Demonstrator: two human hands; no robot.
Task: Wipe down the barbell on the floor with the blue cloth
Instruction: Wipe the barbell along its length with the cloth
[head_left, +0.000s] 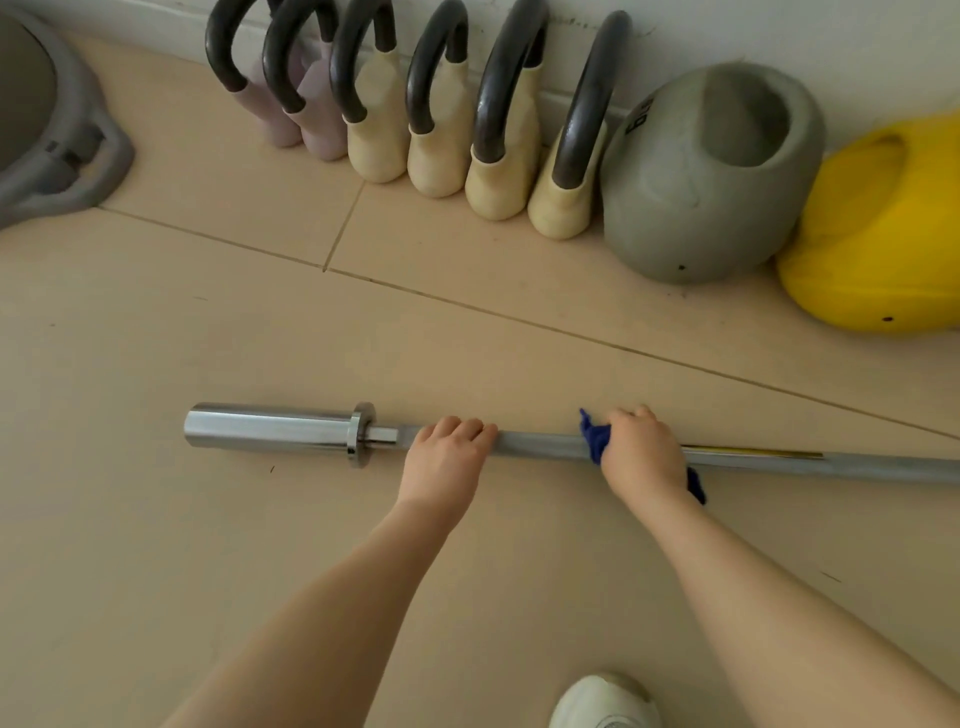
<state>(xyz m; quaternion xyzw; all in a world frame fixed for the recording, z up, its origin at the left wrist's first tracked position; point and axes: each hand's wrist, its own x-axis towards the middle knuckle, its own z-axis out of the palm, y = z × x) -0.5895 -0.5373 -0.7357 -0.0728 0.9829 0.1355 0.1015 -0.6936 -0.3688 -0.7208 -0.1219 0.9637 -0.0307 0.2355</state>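
Note:
A steel barbell (540, 445) lies across the beige tiled floor, its chrome sleeve (270, 430) at the left and its shaft running off the right edge. My left hand (447, 457) presses down on the shaft just right of the collar, fingers curled over it. Further right, my right hand (641, 451) is wrapped around the shaft with the blue cloth (595, 439) bunched under the palm. A corner of the cloth sticks out on each side of the hand.
Along the far wall stand several pink and cream kettlebells (441, 130) with dark handles, then a grey kettlebell (711, 176) and a yellow one (883, 228). A grey round trainer (67, 156) sits at the upper left. My white shoe (605, 701) is at the bottom edge.

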